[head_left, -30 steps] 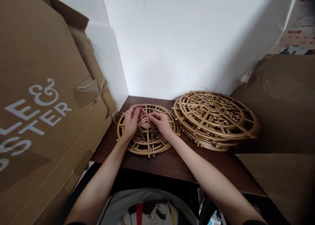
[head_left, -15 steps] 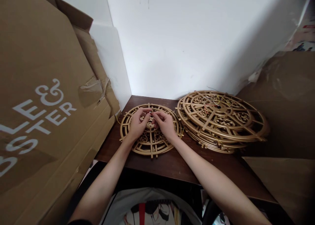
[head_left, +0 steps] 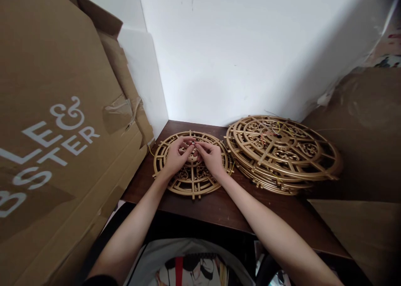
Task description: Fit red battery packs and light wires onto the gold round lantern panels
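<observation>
A round gold openwork frame (head_left: 194, 191) with scroll ornaments lies flat on the dark brown table. Over its left half is my left hand (head_left: 178, 154), thumb and fingers pinched together near the centre. My right hand (head_left: 212, 155) meets it from the other side, also in a pinch. Between the fingertips sits a tiny part with a pale and dark spot (head_left: 193, 143), too small to name. Yellow wire (head_left: 151, 151) sticks out at the frame's left edge. The hands cover much of the frame's upper middle.
Several similar gold frames (head_left: 283, 152) are stacked to the right, with loose wires on top. A large cardboard box (head_left: 72, 173) stands at the left, and more cardboard (head_left: 360, 144) at the right. A white wall (head_left: 234, 60) closes off the back of the brown table (head_left: 219, 211).
Both hands stay over the frame's centre, with only slight finger movement. The small part shows a little more plainly between the fingertips. The camera view has shifted slightly.
</observation>
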Available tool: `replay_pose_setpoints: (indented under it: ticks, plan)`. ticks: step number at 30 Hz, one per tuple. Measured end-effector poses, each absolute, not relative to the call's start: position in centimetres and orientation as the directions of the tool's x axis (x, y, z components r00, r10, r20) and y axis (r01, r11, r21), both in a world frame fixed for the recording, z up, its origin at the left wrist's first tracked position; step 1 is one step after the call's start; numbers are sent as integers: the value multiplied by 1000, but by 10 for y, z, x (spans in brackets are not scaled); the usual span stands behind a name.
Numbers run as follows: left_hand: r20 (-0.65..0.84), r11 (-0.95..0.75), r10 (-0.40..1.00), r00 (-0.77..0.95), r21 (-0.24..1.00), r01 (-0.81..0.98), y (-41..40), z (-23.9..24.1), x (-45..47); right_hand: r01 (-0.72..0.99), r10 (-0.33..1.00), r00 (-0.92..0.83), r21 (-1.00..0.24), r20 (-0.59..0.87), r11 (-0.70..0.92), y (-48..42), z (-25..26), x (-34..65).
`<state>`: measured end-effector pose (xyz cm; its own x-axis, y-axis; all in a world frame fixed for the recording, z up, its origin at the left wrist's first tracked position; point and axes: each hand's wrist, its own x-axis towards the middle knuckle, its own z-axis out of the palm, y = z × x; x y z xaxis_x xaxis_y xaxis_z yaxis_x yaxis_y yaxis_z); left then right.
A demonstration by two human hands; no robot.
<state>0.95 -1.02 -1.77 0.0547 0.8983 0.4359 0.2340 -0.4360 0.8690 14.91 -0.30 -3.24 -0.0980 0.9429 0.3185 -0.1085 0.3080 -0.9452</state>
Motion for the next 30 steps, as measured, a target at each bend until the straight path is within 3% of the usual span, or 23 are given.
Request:
replay_pose_setpoints:
  ticks: [6, 17, 24, 30]
  plan:
    - [392, -398, 917, 70, 906, 144, -14, -11, 11, -101, 947, -98, -950, 306, 297, -4, -32, 149]
    - [441, -447, 894, 76, 883, 144, -12, -14, 11, -91, 948, -107, -953, 298, 290, -4, -33, 149]
    - [498, -494, 867, 14, 856, 152, -7, -20, 7, -301, 911, -134, -892, 389, 336, -8, -29, 147]
    - [494, -488, 869, -24, 864, 123, -6, -20, 9, -106, 911, -139, -921, 388, 375, -5, -33, 145]
